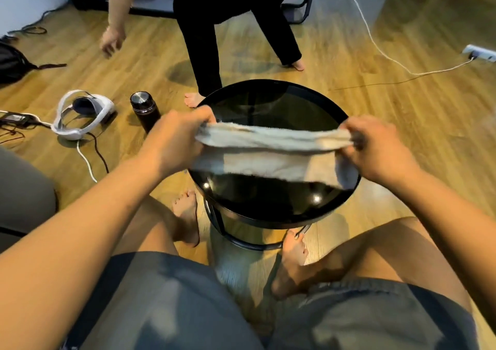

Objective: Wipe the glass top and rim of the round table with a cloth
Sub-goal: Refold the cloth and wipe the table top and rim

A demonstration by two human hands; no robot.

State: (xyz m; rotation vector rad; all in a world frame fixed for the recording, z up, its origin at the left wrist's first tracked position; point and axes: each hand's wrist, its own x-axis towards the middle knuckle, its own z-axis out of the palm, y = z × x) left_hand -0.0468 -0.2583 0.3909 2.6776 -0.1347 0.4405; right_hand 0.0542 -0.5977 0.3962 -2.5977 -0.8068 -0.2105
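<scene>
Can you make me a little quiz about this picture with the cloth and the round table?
1. True or false: the cloth lies flat on the glass top.
2. Which hands hold the cloth? A) only the left hand B) only the right hand C) both
3. What dark thing stands on the floor left of the round table?

Key: 1. False, it is stretched in the air over the table. 2. C. 3. The flask.

Cloth (271, 151) over round table (271, 215); flask (145, 110) left on floor (402, 108).
</scene>
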